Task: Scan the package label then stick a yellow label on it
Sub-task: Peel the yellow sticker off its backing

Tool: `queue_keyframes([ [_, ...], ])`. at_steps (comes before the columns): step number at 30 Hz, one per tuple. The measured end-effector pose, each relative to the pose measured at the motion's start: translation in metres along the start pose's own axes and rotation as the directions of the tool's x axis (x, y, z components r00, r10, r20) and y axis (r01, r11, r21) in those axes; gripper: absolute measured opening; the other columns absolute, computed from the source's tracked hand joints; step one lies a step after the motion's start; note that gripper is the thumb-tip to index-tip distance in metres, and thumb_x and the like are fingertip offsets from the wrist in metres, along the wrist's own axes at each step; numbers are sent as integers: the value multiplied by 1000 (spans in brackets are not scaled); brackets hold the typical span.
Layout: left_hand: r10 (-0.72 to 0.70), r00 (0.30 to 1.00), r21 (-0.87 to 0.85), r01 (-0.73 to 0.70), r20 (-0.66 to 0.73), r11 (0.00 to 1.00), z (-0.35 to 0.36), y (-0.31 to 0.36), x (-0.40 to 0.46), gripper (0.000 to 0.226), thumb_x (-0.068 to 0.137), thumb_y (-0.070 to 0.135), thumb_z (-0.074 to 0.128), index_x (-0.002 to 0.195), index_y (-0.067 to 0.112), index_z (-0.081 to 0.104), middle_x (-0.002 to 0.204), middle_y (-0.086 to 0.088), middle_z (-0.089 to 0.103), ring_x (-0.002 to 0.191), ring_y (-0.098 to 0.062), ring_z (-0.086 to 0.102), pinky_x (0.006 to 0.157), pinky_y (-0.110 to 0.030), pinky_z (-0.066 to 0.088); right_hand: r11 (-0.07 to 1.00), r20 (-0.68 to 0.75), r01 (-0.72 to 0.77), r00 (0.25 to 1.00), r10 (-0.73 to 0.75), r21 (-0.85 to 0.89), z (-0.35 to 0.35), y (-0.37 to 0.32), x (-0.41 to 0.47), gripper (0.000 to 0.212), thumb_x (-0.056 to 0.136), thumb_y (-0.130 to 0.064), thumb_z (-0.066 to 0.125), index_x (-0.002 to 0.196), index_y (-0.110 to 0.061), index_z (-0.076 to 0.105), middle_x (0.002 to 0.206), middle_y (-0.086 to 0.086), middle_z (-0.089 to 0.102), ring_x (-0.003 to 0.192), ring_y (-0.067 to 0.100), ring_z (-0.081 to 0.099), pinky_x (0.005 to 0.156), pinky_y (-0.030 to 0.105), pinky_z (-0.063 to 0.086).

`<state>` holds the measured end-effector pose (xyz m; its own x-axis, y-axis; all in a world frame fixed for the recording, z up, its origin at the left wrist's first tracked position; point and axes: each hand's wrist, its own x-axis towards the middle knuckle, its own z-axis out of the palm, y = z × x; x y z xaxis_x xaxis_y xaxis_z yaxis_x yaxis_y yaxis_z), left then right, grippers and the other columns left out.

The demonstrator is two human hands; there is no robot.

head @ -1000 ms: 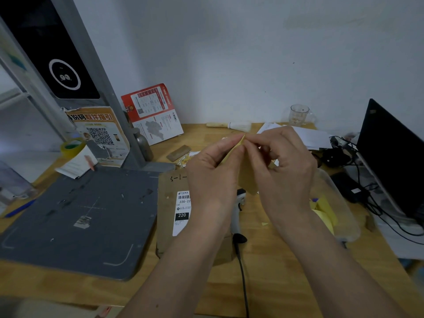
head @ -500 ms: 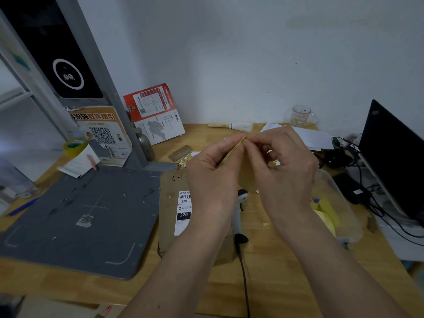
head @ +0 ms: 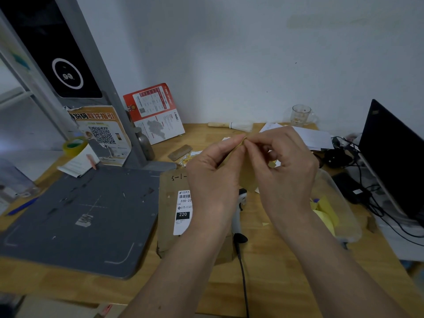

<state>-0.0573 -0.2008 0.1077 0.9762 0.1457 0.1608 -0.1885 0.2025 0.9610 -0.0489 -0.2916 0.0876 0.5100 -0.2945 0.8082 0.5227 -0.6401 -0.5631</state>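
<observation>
A flat brown cardboard package [head: 169,216] lies on the wooden desk with a white barcode label [head: 183,212] facing up, partly hidden by my left forearm. Above it, my left hand [head: 213,175] and my right hand [head: 284,168] both pinch a yellow label sheet [head: 246,177] at its top corner, fingertips touching. The sheet hangs between my palms. A white handheld scanner [head: 238,216] with a black cable lies on the desk beside the package, under my hands.
A grey scanning pad [head: 75,216] with an upright stand fills the left. A clear plastic tub [head: 335,210] holding yellow labels sits at the right, beside cables and a black laptop [head: 394,157]. A tape roll [head: 74,144], leaflets, a brush and a glass mug [head: 300,115] stand at the back.
Both hands stay together on the yellow label, with only small finger shifts at its top corner. The package and scanner have not moved.
</observation>
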Motion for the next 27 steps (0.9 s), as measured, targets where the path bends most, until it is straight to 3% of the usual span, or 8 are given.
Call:
queue_keyframes([
  [27,-11,1000,24,10,27,1000,12,1,1,20,86,2,65,103,7,74,98,-2,76,96,-10,70,92,-28,54,992,-38,-92,995,95,88,-4,6,5,7,82,-3,69,83,-9,72,80,-3,61,73,2,57,66,19,49],
])
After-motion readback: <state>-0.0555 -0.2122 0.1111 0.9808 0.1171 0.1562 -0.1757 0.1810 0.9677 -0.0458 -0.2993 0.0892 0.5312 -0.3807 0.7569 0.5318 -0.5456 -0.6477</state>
